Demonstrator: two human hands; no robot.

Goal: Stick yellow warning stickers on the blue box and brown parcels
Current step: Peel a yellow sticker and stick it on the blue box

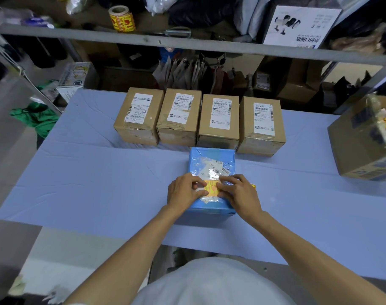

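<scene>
While both hands work on it, the blue box (212, 160) sits on the light blue table cover (99, 172) right in front of the person, wrapped in shiny tape with a crumpled white label on top. The yellow sticker (211, 187) with red print lies on the near half of the box top, between the two hands. The left hand (183, 191) has its fingers bent and pinches the sticker's left edge, and the right hand (238, 192) does the same on the right edge, so both are clamped on it.

Just behind the blue box, four brown parcels (219, 119) stand in a row, side by side. Each has a white shipping label with barcodes on top. The second parcel from the left (180, 116) reads something like "W172-00", it's pretty small though.

Up on the shelf at the back left stands a roll of yellow stickers (121, 18). A bigger cardboard box (361, 146) sits at the table's right edge
</scene>
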